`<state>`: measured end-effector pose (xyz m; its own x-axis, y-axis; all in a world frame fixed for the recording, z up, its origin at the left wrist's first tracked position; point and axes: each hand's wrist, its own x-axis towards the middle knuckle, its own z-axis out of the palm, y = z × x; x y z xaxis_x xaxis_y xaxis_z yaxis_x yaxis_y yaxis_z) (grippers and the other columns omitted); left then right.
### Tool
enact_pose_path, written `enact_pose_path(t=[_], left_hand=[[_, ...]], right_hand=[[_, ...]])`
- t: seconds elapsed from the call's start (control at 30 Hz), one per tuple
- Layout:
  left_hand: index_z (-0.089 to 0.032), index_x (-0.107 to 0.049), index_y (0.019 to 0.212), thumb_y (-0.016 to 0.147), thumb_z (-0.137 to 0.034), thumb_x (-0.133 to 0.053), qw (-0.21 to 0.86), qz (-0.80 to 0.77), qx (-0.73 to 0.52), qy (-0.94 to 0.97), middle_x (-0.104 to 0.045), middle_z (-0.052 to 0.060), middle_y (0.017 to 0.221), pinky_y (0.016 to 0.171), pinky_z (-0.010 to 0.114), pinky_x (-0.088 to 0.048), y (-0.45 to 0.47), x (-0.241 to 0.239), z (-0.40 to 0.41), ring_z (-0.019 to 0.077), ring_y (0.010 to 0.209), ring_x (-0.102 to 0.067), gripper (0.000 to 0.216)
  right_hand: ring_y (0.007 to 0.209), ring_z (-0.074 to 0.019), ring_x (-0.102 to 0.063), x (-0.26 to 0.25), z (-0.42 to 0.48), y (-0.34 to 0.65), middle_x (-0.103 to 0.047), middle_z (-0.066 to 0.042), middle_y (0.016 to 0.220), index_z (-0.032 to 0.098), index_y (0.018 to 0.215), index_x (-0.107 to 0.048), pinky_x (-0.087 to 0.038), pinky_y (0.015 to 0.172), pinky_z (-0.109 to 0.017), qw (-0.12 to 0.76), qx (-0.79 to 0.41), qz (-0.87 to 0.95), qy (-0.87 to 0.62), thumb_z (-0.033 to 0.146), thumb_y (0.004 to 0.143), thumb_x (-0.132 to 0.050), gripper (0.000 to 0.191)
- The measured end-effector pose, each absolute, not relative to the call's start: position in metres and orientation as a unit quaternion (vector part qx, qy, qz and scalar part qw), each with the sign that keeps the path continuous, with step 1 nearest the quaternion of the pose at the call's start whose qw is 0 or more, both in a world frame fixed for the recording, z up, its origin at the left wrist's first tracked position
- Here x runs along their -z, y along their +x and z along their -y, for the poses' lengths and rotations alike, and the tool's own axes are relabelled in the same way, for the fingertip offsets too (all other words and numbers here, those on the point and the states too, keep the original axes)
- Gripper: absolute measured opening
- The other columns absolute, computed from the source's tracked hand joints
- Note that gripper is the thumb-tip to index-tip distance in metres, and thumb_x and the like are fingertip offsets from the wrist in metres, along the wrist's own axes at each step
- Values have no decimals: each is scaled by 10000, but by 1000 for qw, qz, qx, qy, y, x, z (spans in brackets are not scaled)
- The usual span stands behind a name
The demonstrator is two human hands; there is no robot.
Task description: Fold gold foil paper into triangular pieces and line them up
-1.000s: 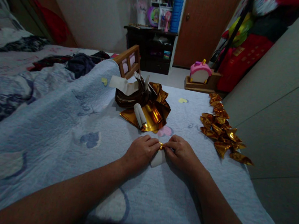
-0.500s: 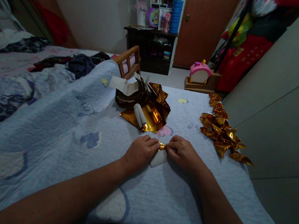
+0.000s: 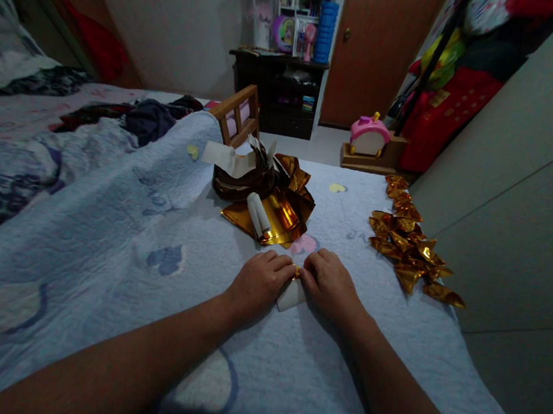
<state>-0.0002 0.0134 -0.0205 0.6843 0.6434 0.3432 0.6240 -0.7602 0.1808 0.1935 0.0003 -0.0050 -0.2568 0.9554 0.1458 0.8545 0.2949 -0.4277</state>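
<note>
1. The light blue quilt (image 3: 315, 386) lies under all the work.
2. The pile of gold sheets (image 3: 280, 213) lies farther ahead, same as before.
3. The folded gold pieces (image 3: 409, 253) rest along the right edge, also unchanged.
4. The left hand (image 3: 258, 282) and the right hand (image 3: 332, 286) grasp with fingertips; the right has come nearer to the left.
5. The gold-and-white paper (image 3: 291, 297), pinched by both, is between them; less gold shows than before.
</note>
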Motion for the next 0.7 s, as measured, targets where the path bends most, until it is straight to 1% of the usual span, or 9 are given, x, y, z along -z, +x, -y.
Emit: enact_pose_path(t=[0.17, 0.37, 0.43, 0.53, 0.57, 0.6, 0.63, 0.7], left_hand=[[-175, -691, 1082, 994, -209, -589, 39, -350, -212, 912, -706, 80, 1046, 846, 376, -534, 0, 22, -14, 227, 948, -616, 139], [-174, -675, 1037, 998, -179, -556, 64, -354, -240, 902, -706, 83, 1045, 879, 374, -538, 1, 22, -14, 233, 983, -617, 125], [-168, -654, 1100, 997, -162, -540, 81, -360, -253, 894, -710, 88, 1056, 885, 383, -540, 1, 22, -14, 235, 990, -628, 153], [-144, -596, 1244, 971, -141, -557, 111, -367, -278, 881, -701, 113, 1119, 905, 400, -543, 0, 21, -13, 240, 1021, -639, 276], [-136, -592, 1250, 959, -140, -573, 126, -370, -283, 875, -698, 118, 1123, 907, 400, -543, 0, 19, -13, 240, 1022, -641, 292], [-132, -602, 1231, 948, -140, -588, 145, -374, -287, 870, -698, 117, 1116, 911, 400, -540, -1, 17, -13, 239, 1020, -642, 284], [-138, -627, 1172, 941, -145, -600, 168, -379, -292, 862, -702, 105, 1078, 888, 385, -540, -2, 15, -13, 232, 994, -646, 233], [-164, -669, 1005, 939, -158, -608, 228, -387, -295, 843, -698, 62, 955, 832, 343, -530, -3, 9, -13, 211, 924, -648, 90]], right_hand=[[870, -224, -545, 6, -1, 191, -619, -71, 883, 192, 833, -616, -401, 770, -332, 176, -120, 785, -582, 176, 900, -631, 71], [813, -208, -539, 11, -2, 191, -616, -55, 832, 201, 773, -569, -382, 748, -324, 201, -135, 780, -577, 136, 862, -624, 124], [776, -195, -537, 11, -2, 192, -618, -45, 802, 203, 758, -555, -376, 727, -314, 214, -159, 775, -572, 129, 859, -618, 140], [714, -172, -531, 7, -1, 194, -612, -21, 755, 206, 745, -540, -364, 675, -289, 235, -208, 767, -560, 133, 863, -608, 154], [699, -165, -530, 5, 0, 195, -607, -14, 742, 207, 743, -538, -363, 663, -283, 243, -221, 764, -555, 136, 865, -604, 155], [693, -161, -531, 3, 1, 195, -605, -9, 736, 207, 743, -539, -367, 660, -279, 251, -232, 762, -550, 138, 868, -600, 155], [693, -159, -534, 1, 1, 195, -605, -6, 737, 206, 746, -542, -374, 662, -278, 261, -239, 760, -546, 136, 866, -598, 150], [697, -157, -540, -2, 3, 194, -611, -4, 744, 203, 761, -557, -387, 669, -276, 281, -252, 756, -535, 135, 865, -597, 130]])
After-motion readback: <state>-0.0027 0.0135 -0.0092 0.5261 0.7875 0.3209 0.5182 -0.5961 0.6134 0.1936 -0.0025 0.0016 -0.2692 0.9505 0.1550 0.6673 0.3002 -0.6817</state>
